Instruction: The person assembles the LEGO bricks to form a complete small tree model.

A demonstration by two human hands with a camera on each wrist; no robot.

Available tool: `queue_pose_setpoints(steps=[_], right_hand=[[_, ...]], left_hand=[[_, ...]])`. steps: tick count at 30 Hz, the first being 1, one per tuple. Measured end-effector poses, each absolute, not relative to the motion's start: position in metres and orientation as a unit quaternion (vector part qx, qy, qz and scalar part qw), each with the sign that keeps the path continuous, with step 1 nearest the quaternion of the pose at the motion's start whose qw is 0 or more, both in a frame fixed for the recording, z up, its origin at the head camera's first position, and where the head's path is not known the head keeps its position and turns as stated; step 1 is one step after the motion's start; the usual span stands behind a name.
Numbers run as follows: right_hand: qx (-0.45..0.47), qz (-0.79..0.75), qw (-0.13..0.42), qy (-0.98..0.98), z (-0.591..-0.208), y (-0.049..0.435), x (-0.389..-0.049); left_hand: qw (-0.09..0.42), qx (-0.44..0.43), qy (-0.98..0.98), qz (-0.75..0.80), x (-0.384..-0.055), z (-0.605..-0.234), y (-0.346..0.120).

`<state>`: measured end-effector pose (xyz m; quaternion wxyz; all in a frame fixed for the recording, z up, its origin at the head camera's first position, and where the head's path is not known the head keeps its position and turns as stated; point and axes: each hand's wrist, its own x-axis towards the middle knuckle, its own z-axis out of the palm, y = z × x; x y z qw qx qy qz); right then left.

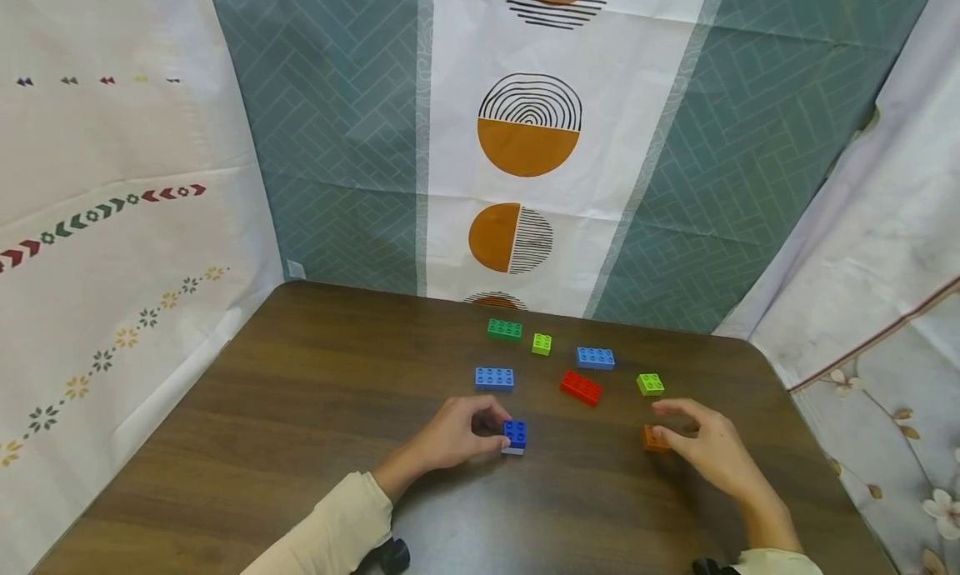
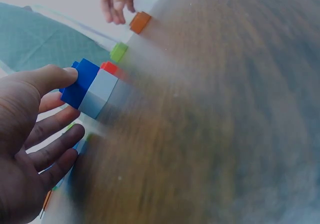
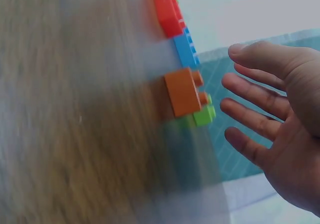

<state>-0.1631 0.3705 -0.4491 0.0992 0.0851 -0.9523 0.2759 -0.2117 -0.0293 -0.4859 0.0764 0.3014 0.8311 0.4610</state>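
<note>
My left hand [image 1: 455,432] pinches a dark blue toy brick [image 1: 514,433] between thumb and fingers. A white brick [image 2: 99,93] is joined under the blue one, close to the tabletop. The left wrist view shows the thumb on the blue brick's side and the other fingers loosely spread. On the right, my right hand [image 1: 711,447] hovers by an orange brick [image 3: 182,92], its thumb and fingers apart. In the right wrist view a gap separates the fingertips from the orange brick, which stands on the table with studs up.
Beyond the hands on the brown table [image 1: 337,375] lie a red brick [image 1: 581,388], two lighter blue bricks [image 1: 494,379], a green brick [image 1: 505,329] and two lime bricks [image 1: 650,384]. Patterned cloths [image 1: 337,142] hang behind and along both sides.
</note>
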Motion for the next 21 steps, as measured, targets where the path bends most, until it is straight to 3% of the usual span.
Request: queue_pose_setpoints(steps=[11, 21], right_hand=[[0.057, 0.283, 0.025, -0.957, -0.464, 0.387, -0.159], [0.055, 0.287, 0.013, -0.956, -0.471, 0.391, -0.160]], left_hand=[[0.082, 0.301, 0.829, 0.463, -0.212, -0.488, -0.030], [0.081, 0.303, 0.828, 0.465, -0.213, -0.489, -0.030]])
